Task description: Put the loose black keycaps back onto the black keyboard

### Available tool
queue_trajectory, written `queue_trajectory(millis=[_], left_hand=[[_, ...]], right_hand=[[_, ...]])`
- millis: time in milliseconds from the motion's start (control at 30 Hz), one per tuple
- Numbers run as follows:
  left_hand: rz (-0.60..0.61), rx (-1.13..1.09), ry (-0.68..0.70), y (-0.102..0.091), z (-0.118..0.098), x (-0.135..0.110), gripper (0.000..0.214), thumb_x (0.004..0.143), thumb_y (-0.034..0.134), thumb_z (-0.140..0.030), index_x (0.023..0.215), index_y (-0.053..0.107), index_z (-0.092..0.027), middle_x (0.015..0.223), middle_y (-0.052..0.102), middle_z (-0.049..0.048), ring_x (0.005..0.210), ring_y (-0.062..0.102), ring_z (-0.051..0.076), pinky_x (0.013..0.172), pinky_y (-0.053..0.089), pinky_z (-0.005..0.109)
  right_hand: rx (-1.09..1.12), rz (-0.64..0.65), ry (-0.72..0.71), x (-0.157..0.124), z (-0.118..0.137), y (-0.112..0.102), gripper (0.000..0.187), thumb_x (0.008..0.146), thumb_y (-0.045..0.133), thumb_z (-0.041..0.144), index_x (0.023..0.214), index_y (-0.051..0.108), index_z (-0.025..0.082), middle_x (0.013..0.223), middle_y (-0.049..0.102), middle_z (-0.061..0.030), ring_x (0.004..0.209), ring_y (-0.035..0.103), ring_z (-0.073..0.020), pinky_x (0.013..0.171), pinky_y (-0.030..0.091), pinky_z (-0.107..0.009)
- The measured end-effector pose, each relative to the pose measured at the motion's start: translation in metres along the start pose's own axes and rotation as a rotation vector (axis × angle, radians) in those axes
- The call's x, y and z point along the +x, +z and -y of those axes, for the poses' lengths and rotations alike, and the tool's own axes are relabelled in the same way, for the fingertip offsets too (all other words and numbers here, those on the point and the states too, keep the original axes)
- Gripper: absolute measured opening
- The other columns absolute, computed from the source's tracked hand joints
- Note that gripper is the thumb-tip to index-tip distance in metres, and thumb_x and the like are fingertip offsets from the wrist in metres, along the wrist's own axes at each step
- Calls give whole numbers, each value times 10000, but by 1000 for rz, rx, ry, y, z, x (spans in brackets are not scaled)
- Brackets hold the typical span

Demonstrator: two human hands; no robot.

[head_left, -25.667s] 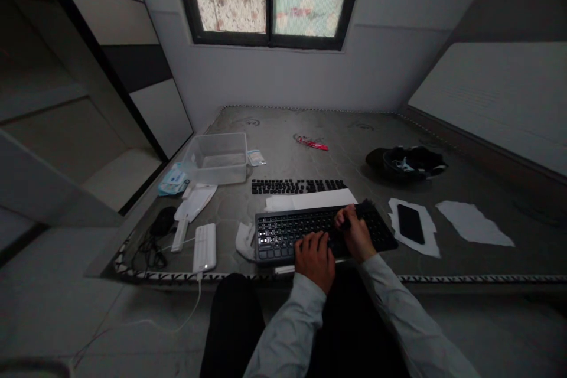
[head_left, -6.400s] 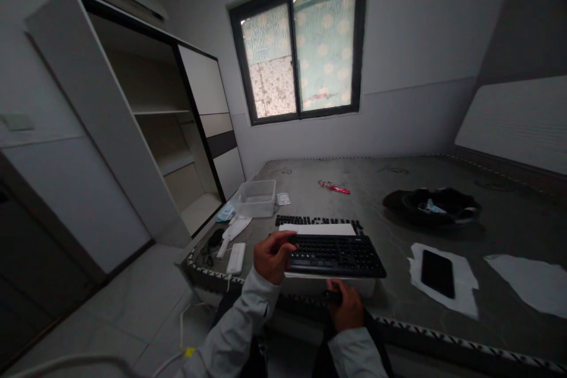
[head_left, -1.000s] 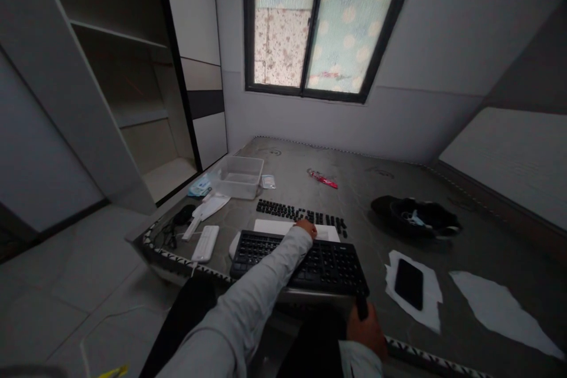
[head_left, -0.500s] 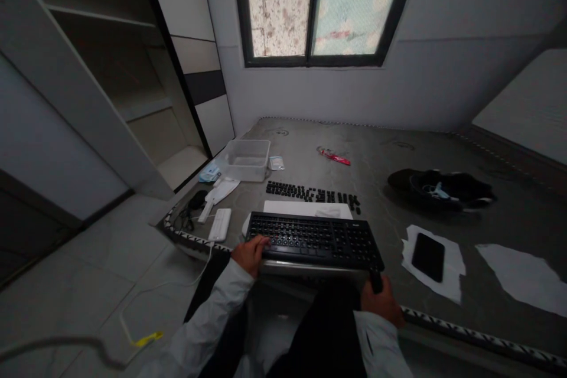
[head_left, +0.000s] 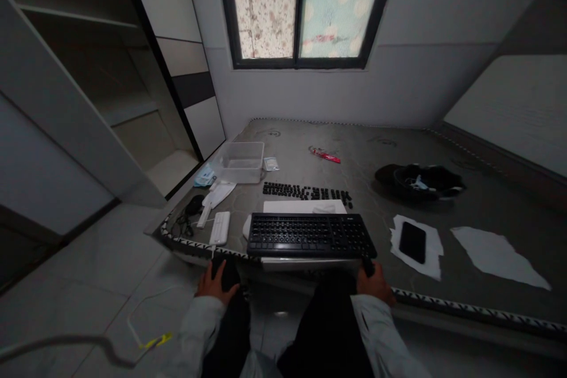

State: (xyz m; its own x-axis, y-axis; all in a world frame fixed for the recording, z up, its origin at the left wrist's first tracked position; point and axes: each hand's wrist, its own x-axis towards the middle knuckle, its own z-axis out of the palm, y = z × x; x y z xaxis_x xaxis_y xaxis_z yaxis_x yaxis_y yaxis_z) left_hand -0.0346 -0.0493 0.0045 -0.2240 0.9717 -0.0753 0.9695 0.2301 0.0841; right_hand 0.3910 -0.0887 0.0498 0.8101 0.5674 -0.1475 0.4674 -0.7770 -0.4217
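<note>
A black keyboard (head_left: 310, 233) lies along the bed's front edge, on a white sheet (head_left: 305, 207) that shows behind it. Behind that, small black keycaps (head_left: 283, 190) are laid out in rows. My left hand (head_left: 217, 282) rests on my left knee, fingers spread, holding nothing. Beside the keyboard's near right corner, my right hand (head_left: 376, 283) is closed around a small black object (head_left: 368, 266), its kind unclear. The grip hides the object's lower part.
A clear plastic box (head_left: 241, 162), a white power bank-like block (head_left: 220, 228) and a black mouse (head_left: 195, 205) lie left. A phone (head_left: 413, 242) on torn paper, another paper sheet (head_left: 500, 257) and a black bag-like item (head_left: 419, 182) lie right. A red packet (head_left: 326, 156) lies farther back.
My left hand has left the keyboard's left front edge and moved down and left onto my knee, its fingers spreading. My right hand keeps the black object near the corner. The view has shifted slightly.
</note>
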Motion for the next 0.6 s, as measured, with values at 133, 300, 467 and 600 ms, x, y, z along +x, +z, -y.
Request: queue_trajectory(millis=[133, 300, 467, 600], left_hand=[[68, -6, -63, -2, -14, 16, 755, 671, 684, -470, 1362, 429, -305, 1498, 254, 134, 1329, 351, 348, 1074, 285, 454], [38, -42, -102, -13, -25, 20, 548, 767, 593, -418, 1296, 508, -299, 1458, 319, 138, 1319, 357, 332, 1037, 324, 464], [-44, -55, -17, -29, -28, 15, 468, 814, 530, -373, 1271, 530, -276, 1450, 361, 116, 1326, 334, 307, 1032, 317, 494], [-86, -95, 72, -36, -27, 13, 442, 828, 508, -318, 1264, 540, -254, 1455, 375, 108, 1325, 339, 291, 1038, 322, 470]], right_hand=[[-23, 40, 26, -2, 3, -3, 498, 909, 283, 540, 1258, 495, 257, 941, 677, -119, 871, 644, -302, 723, 449, -393], [-38, 42, -16, -1, -1, 0, 493, 903, 324, 512, 1280, 476, 232, 968, 673, -139, 868, 645, -305, 740, 443, -408], [-22, -54, -39, -5, -3, 3, 451, 907, 336, 497, 1240, 498, 240, 974, 678, -119, 895, 640, -306, 748, 433, -396], [-63, -74, -113, -13, 3, -3, 377, 923, 348, 457, 1169, 545, 249, 1020, 678, -97, 899, 637, -272, 768, 418, -366]])
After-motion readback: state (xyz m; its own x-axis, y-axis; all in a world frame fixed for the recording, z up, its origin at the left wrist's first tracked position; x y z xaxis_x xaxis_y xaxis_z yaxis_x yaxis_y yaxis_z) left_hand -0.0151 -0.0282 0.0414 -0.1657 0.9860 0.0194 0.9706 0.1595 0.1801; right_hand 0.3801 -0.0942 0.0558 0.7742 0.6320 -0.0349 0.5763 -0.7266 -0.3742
